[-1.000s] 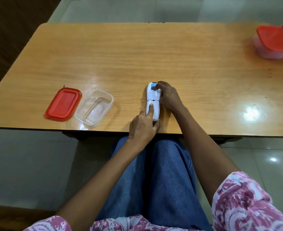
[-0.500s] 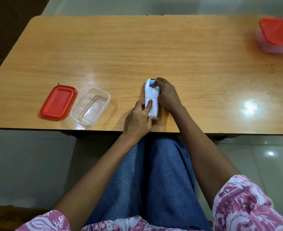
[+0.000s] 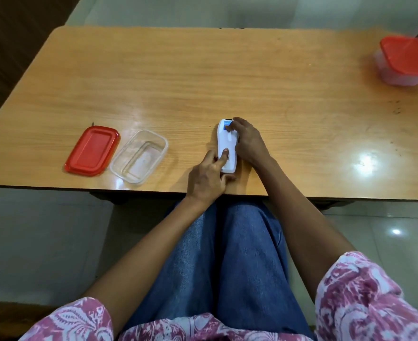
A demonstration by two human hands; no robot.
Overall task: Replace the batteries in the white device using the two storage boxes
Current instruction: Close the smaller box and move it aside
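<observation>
Fingers (image 3: 225,153) of our left hand (image 3: 206,178) press the slim white plastic device (image 3: 226,148); our right hand (image 3: 248,141) pins its top. Pushing harder may skid it off the wooden table (image 3: 203,77).

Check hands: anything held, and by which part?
Both hold the white device, flat on the table. Right hand grips its far end; left hand pins the near end, one finger on top.

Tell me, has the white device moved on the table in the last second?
No. The white device lies at the same spot by the table's near edge, right of the clear box; only the camera shifted.
</observation>
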